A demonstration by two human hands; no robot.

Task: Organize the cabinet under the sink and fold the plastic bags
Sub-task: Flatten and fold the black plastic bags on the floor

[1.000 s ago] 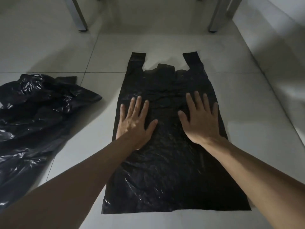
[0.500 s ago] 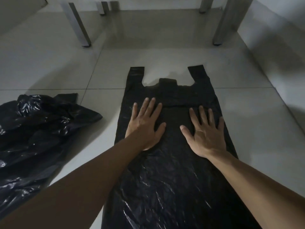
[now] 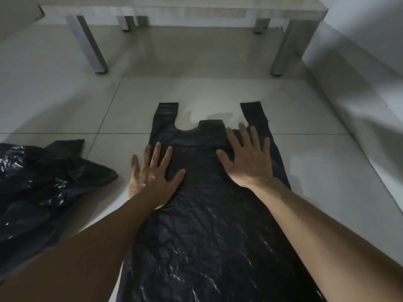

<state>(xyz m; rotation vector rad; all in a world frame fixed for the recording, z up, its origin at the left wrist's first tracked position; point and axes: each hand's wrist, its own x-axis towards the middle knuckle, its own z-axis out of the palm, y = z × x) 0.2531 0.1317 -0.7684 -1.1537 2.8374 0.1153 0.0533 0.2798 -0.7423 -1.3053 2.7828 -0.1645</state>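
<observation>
A black plastic carrier bag point(image 3: 209, 225) lies flat on the tiled floor, its two handles pointing away from me. My left hand point(image 3: 152, 177) presses flat on the bag's left edge with fingers spread, the outer fingers partly over the tile. My right hand point(image 3: 248, 158) presses flat on the bag's upper right part, fingers straight and reaching toward the right handle. The bag's near end runs out of view at the bottom.
A crumpled heap of black plastic bags point(image 3: 43, 188) lies on the floor to the left. Metal legs point(image 3: 91, 46) point(image 3: 285, 46) of a frame stand beyond the bag. A white wall or panel point(image 3: 359, 83) runs along the right.
Both hands have slid away from me along the bag toward its handles, staying flat. The left hand has drifted out to the bag's left edge. The view has tilted up.
</observation>
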